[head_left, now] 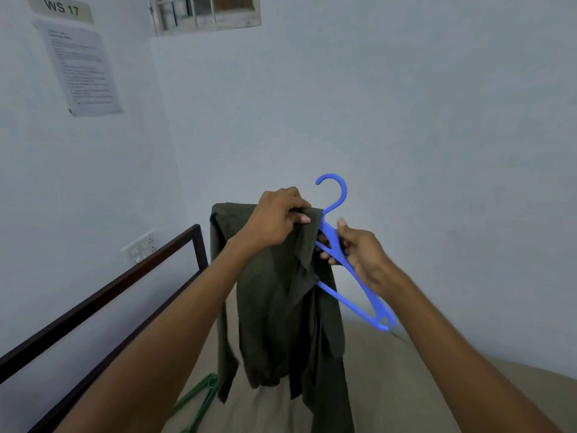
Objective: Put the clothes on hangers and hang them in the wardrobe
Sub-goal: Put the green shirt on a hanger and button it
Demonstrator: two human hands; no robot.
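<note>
A dark olive-green shirt hangs in the air in front of me, held up above a bed. My left hand pinches the shirt's collar area at its top edge. My right hand grips the right arm of a blue plastic hanger, whose hook points up. The hanger's left arm is hidden inside the shirt; its right arm and lower bar stick out to the right. The wardrobe is not in view.
A beige bed surface lies below the shirt. A green hanger rests on it at lower left. A dark wooden bed rail runs along the left. Pale walls stand close ahead, with a switch plate on the left one.
</note>
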